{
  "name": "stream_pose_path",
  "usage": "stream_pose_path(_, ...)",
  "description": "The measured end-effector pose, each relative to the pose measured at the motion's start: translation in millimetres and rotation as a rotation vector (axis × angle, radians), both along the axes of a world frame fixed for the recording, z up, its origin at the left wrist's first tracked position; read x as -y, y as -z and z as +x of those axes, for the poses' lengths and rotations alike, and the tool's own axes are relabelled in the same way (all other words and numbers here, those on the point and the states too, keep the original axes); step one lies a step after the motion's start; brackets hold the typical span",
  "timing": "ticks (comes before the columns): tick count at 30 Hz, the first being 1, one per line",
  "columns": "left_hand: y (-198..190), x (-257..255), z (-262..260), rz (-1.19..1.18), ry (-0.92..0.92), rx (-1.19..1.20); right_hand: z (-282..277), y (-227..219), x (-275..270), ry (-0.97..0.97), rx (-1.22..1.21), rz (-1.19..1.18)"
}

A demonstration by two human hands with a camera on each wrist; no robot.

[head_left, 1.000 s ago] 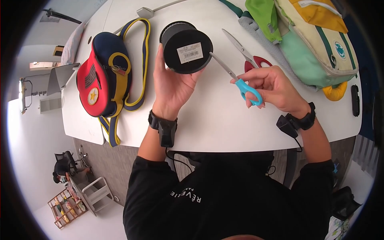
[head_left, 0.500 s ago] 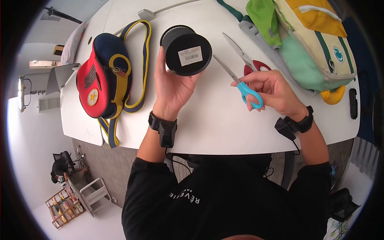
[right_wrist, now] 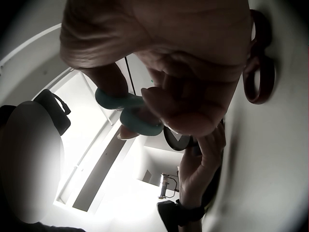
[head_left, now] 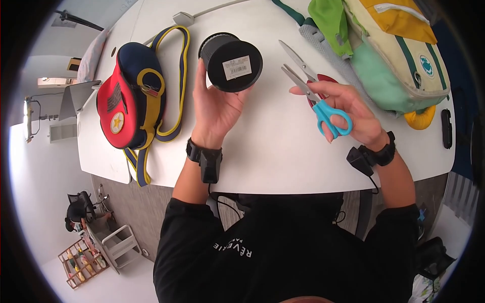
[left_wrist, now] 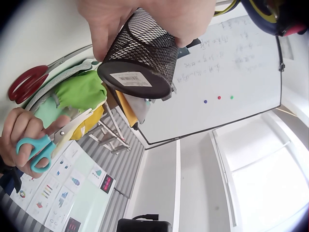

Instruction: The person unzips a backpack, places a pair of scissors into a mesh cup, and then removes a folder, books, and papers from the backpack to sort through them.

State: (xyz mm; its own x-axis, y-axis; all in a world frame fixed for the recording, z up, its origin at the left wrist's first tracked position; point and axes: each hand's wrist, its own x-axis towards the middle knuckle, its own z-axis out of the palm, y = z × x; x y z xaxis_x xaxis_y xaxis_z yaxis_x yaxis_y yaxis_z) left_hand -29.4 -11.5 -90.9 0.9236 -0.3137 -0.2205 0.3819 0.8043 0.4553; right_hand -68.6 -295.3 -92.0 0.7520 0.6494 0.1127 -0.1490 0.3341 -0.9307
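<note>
A black mesh cup (head_left: pixel 235 65) is tilted in the head view so that its base and white label face the camera. The left hand (head_left: pixel 217 108) grips it around the side; the left wrist view shows the mesh wall (left_wrist: pixel 149 46) between thumb and fingers. To the right, the right hand (head_left: pixel 353 113) holds light-blue-handled scissors (head_left: pixel 333 118) by the handles, thumb and fingers at the loops, blades pointing up-left and slightly parted. Red-handled scissors (head_left: pixel 298 56) lie on the table behind that hand, their handles partly hidden. The two hands are apart.
A red and navy bag (head_left: pixel 121 108) with a yellow-edged strap lies left on the white table (head_left: pixel 262 161). A cream, green and yellow backpack (head_left: pixel 389 76) fills the back right. A black object (head_left: pixel 447 129) lies near the right edge.
The blue scissors have moved away from the cup, to the right, and turned, with their blades now slightly parted. The cup has shifted slightly left in the left hand's grip.
</note>
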Motion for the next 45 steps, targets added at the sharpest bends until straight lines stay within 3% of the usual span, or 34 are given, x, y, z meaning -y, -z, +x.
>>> stream_pose_path(6, -2.3, -0.6, -0.5, -0.041, 0.018, 0.031, -3.6, -8.5, -6.7, 0.035, 0.039, -0.046)
stream_pose_path(15, -13.3, 11.6, -6.3, 0.297, -0.173, 0.055, -1.2, -3.8, -9.6, 0.186, 0.045, -0.045)
stream_pose_path(25, -7.0, 0.0, -2.2, 0.645, -0.128, 0.499, -0.9, -2.9, -8.8, 0.287, -0.008, -0.163)
stream_pose_path(27, -11.3, 5.3, -5.7, 0.902, -0.148, 0.641, -1.0, -4.4, -8.1, 0.295, -0.004, -0.147)
stream_pose_path(29, -10.5, 8.9, -3.8, 0.917, -0.164, 0.643, 0.0, -4.2, -6.6, 0.306, 0.003, -0.128)
stream_pose_path(31, -2.8, 8.3, 0.1, 1.04, -0.167, 0.805, 1.8, 0.9, -6.4, 0.33, 0.031, -0.08)
stream_pose_path(34, -3.1, 8.9, -2.0, 1.073, -0.131, 0.784, -2.1, -6.2, -11.3, 0.444, 0.051, -0.064)
stream_pose_path(45, 6.3, 9.0, -0.2, 1.129, -0.145, 0.76, -2.7, -4.0, -7.3, 0.426, -0.033, -0.025)
